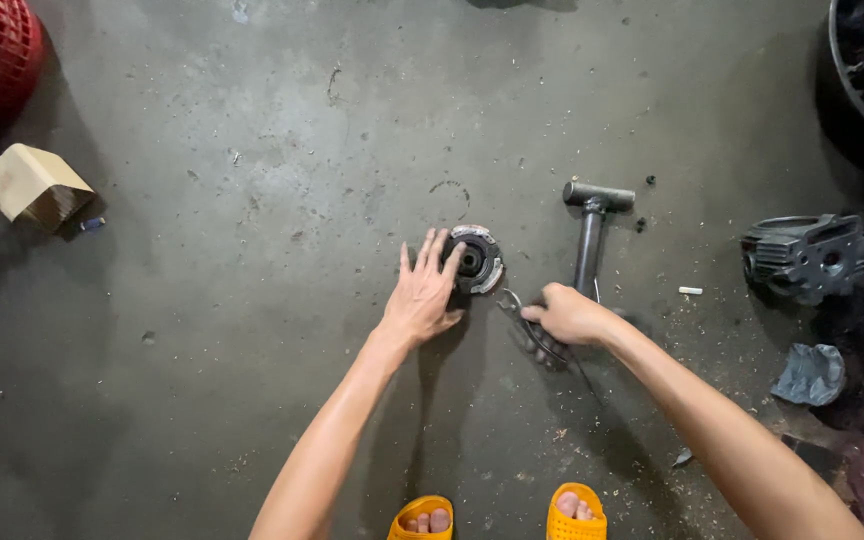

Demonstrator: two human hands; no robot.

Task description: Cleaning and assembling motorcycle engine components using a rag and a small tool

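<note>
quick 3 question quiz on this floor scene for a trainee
1. True or false: the left hand rests on the round metal part.
2. Which tool does the right hand grip? A hammer, B pliers, C saw.
3. Fill in: the T-shaped tool lies on the ____ floor.

Key: 1 true. 2 B, the pliers. 3 concrete.
</note>
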